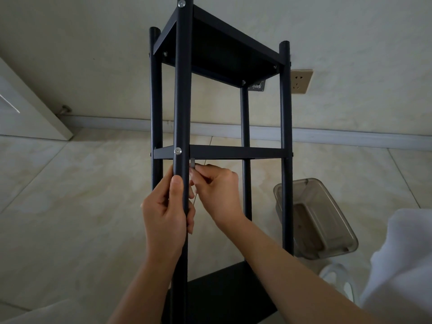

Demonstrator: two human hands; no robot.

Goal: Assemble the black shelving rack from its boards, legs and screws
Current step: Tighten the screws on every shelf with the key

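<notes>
The black shelving rack point(233, 152) stands upright in front of me, with a top board point(224, 52), a middle board and a bottom board point(224, 291) fixed between its legs. My left hand point(167, 213) grips the near front leg point(183, 90) just below the middle board. A silver screw head point(178, 151) shows on that leg at the middle board, and another point(181, 3) near the top. My right hand point(216, 190) pinches a small metal hex key point(193, 163) right behind the leg, under the middle board's edge.
A translucent grey plastic bin point(313, 218) lies tilted on the tiled floor behind the rack's right legs. A wall socket point(300, 81) sits on the wall beyond. A white door point(28, 106) is at left. White cloth point(402, 260) fills the lower right.
</notes>
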